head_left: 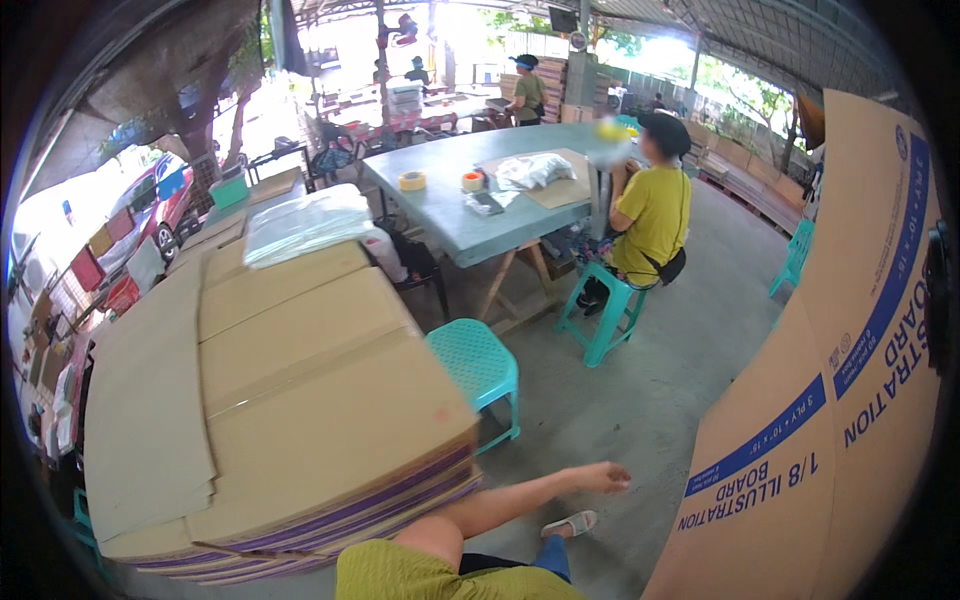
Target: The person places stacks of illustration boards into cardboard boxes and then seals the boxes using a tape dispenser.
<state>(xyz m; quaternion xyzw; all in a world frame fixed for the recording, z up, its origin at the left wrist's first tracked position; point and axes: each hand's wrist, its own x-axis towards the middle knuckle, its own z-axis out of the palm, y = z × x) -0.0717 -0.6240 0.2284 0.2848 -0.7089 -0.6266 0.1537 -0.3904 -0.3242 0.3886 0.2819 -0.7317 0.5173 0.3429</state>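
My left hand (600, 477) reaches across in front of my body, loosely open, with nothing in it. Its forearm passes beside the corner of a big stack of brown cardboard sheets (310, 370), whose layered edges show purple stripes. My right hand is out of sight. Close on the right side stands a large, bent brown cardboard sheet (760, 530) with blue print; whatever holds it up is hidden. Below my left hand a foot in a light sandal (570, 524) is on the grey floor.
A green plastic stool (470, 362) stands by the stack. Beyond it is a grey-topped table (450, 222) with tape rolls (412, 181) and a white plastic bag (535, 171). A person (655, 215) sits there on another green stool (603, 310). Another person (527, 92) stands farther back.
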